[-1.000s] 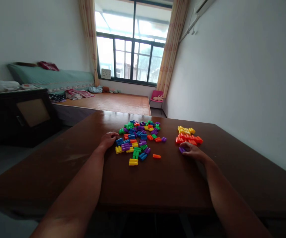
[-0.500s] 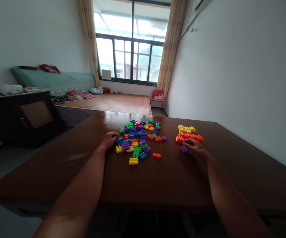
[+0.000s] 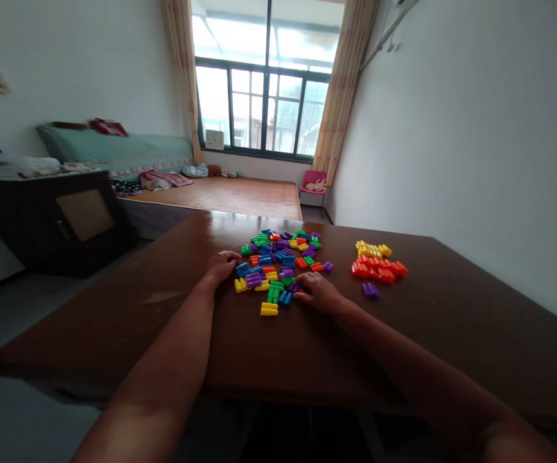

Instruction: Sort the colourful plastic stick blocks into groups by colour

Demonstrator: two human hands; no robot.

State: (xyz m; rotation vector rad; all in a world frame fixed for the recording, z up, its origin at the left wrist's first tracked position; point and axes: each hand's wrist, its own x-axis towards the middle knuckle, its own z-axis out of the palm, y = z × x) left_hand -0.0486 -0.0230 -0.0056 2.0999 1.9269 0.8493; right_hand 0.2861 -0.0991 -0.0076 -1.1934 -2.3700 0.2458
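Observation:
A loose heap of plastic building blocks (image 3: 287, 260) in blue, green, purple, yellow and orange lies on the brown table (image 3: 172, 334). At its left edge my left hand (image 3: 222, 265) rests with loosely bent fingers, next to the blue blocks, holding nothing that I can see. My right hand (image 3: 321, 292) is at the heap's near right side, with thumb and fingers around a purple block (image 3: 296, 287). A bit of orange shows under these fingers. Nearest me in the heap is a yellow block (image 3: 269, 309).
To the right, a yellow group of blocks (image 3: 373, 249) lies behind an orange group (image 3: 379, 269). A separate purple piece (image 3: 370, 291) sits in front of them. Beyond the table are a bed (image 3: 244, 193), a pink chair (image 3: 313, 180) and a dark cabinet (image 3: 42, 218).
My right hand has moved left from the sorted groups to the mixed heap, leaving the purple piece in front of the orange group. My left hand stays beside the heap. The view has shifted slightly.

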